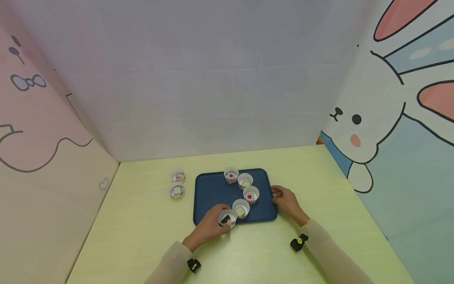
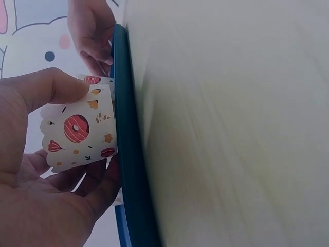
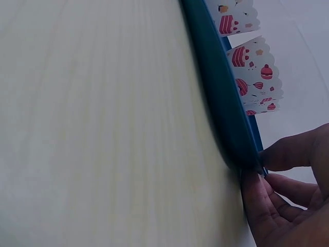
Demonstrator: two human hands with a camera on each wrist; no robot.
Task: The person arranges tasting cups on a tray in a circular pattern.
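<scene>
A dark blue tray (image 1: 213,189) lies on the pale green table (image 1: 142,221). My left hand (image 1: 213,225) grips a white paper cup (image 1: 227,218) printed with donuts (image 2: 79,128) at the tray's front edge (image 2: 131,154). Several more cups (image 1: 251,194) with red or yellow squares inside stand in a curved row on the tray. My right hand (image 1: 285,200) pinches the tray's right rim (image 3: 241,144) with thumb and fingers; cups (image 3: 257,77) show beyond the rim.
Two more paper cups (image 1: 177,183) stand on the table left of the tray. Cartoon-printed walls close the table in at the back and on both sides; a rabbit picture (image 1: 358,130) is on the right wall.
</scene>
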